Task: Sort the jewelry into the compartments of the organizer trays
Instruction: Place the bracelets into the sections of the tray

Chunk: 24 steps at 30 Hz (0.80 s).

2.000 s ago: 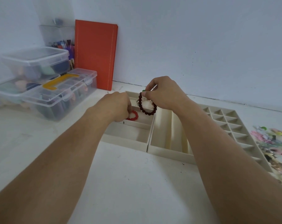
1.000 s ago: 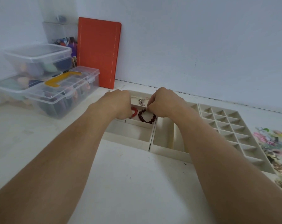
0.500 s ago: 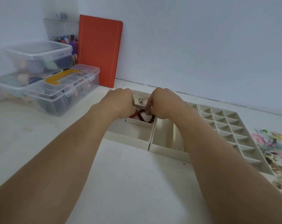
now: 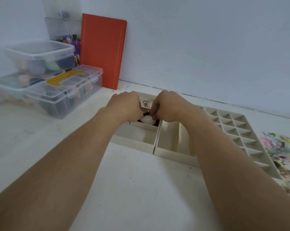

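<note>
Head view. Left hand (image 4: pixel 126 105) and right hand (image 4: pixel 167 105), fingers curled, pinch the dark red beaded bracelet (image 4: pixel 155 123) low inside the middle compartment of the cream three-compartment tray (image 4: pixel 134 142); two seconds ago it hung above. Grid tray (image 4: pixel 240 130) towards the bench's right edge. White bench (image 4: pixel 141 189) open in front; orange board (image 4: pixel 102 52) against the wall.

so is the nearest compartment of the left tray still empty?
Yes, the front compartment of the left tray shows only bare floor; both hands work in the one behind it.
</note>
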### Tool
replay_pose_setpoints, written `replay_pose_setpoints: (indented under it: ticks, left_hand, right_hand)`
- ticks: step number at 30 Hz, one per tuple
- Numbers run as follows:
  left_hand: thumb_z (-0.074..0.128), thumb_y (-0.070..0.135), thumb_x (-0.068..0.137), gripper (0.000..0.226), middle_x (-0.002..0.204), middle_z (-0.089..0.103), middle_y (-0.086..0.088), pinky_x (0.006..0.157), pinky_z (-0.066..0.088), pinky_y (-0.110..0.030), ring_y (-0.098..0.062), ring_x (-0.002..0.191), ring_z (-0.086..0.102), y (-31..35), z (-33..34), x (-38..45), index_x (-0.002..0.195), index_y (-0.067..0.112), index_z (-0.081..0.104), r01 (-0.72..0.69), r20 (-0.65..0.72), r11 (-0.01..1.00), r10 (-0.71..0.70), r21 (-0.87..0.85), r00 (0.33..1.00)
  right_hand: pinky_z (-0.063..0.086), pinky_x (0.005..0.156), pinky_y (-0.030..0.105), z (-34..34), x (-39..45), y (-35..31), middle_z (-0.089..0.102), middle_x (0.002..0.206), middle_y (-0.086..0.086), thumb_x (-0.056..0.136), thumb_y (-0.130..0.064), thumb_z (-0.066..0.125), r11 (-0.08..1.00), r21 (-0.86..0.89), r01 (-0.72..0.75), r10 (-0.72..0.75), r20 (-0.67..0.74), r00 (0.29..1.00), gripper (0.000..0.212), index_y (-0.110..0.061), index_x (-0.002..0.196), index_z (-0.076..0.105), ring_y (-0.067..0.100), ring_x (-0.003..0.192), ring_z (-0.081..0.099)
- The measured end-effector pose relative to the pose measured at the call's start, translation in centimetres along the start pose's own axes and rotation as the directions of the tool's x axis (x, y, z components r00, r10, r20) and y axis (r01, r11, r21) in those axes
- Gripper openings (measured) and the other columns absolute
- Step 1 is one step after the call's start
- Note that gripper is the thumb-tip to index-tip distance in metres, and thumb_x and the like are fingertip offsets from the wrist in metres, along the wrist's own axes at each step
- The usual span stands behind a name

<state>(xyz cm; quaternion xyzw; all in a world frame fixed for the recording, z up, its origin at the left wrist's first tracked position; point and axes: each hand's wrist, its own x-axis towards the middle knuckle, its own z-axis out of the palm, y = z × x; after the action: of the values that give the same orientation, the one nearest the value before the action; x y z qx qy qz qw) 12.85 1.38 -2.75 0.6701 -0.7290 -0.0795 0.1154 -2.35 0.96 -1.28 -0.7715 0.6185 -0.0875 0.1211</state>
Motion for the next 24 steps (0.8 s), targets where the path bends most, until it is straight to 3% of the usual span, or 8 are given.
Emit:
replay_pose_setpoints:
  ticks: [3,6,9,12,14,21,24]
  left_hand:
    - [0.077,0.039,0.076,0.027,0.099,0.072,-0.001,0.089,0.055,-0.038,-0.024,0.094,0.065,-0.3,-0.1,0.3,0.100,0.025,0.075,0.030,0.054,0.999,-0.028,-0.037,0.998]
    - [0.083,0.037,0.071,0.022,0.089,0.073,0.000,0.084,0.058,-0.038,-0.023,0.086,0.068,-0.5,-0.2,0.3,0.089,0.025,0.080,0.023,0.099,0.997,-0.016,-0.078,0.995]
    - [0.076,0.025,0.079,0.013,0.091,0.074,-0.002,0.086,0.058,-0.038,-0.024,0.089,0.068,-0.5,-0.2,0.3,0.091,0.026,0.081,0.000,0.101,0.991,0.014,-0.133,0.995]
    - [0.064,0.010,0.089,0.025,0.099,0.074,-0.001,0.086,0.057,-0.032,-0.021,0.093,0.067,-0.9,-0.7,0.4,0.097,0.026,0.081,-0.027,0.107,0.987,0.044,-0.162,0.993]
    - [0.065,0.004,0.089,0.028,0.098,0.075,-0.001,0.083,0.057,-0.030,-0.018,0.089,0.069,-1.7,-1.3,0.7,0.091,0.028,0.079,-0.009,0.098,0.980,0.028,-0.197,0.995]
    - [0.078,0.005,0.081,0.031,0.089,0.067,0.005,0.076,0.047,-0.027,-0.014,0.084,0.061,-3.6,-1.7,1.3,0.074,0.034,0.070,0.059,0.036,0.986,-0.054,-0.158,0.998]
    - [0.079,0.009,0.080,0.023,0.082,0.061,0.009,0.075,0.049,-0.027,-0.015,0.083,0.060,-3.6,-1.3,1.4,0.080,0.031,0.073,0.068,-0.004,0.986,-0.070,-0.151,0.998]
  right_hand:
    - [0.059,0.083,0.035,0.6,0.2,-0.1,0.072,0.092,-0.004,0.074,-0.016,0.083,1.000,-0.022,-0.007,0.007,0.009,1.000,0.021,-0.034,0.074,0.072,0.018,0.088,0.067]
    - [0.058,0.082,0.035,0.9,0.4,0.0,0.070,0.094,-0.003,0.075,-0.019,0.083,0.998,-0.056,-0.002,0.002,-0.001,1.000,0.024,-0.034,0.092,0.076,0.020,0.089,0.066]
    - [0.060,0.082,0.038,1.4,0.7,-0.1,0.071,0.097,0.002,0.077,-0.018,0.077,0.994,-0.109,-0.003,0.001,-0.017,1.000,0.025,-0.024,0.101,0.076,0.024,0.088,0.067]
    - [0.060,0.080,0.039,1.5,0.8,-0.1,0.071,0.096,0.002,0.077,-0.017,0.074,0.992,-0.124,0.006,-0.010,-0.029,1.000,0.023,-0.022,0.100,0.077,0.025,0.087,0.067]
    - [0.060,0.081,0.039,1.4,0.8,-0.1,0.070,0.095,0.001,0.079,-0.017,0.075,0.993,-0.113,0.019,-0.022,-0.027,0.999,0.023,-0.026,0.099,0.078,0.024,0.087,0.067]
    - [0.058,0.082,0.036,1.6,0.5,-0.9,0.073,0.093,-0.006,0.082,-0.014,0.073,0.988,-0.014,0.155,-0.155,0.002,0.988,0.029,-0.035,0.102,0.078,0.018,0.089,0.066]
    - [0.057,0.086,0.036,1.6,0.2,-1.3,0.074,0.097,-0.007,0.086,-0.015,0.070,0.978,-0.039,0.206,-0.204,0.059,0.977,0.028,-0.033,0.106,0.078,0.017,0.094,0.065]
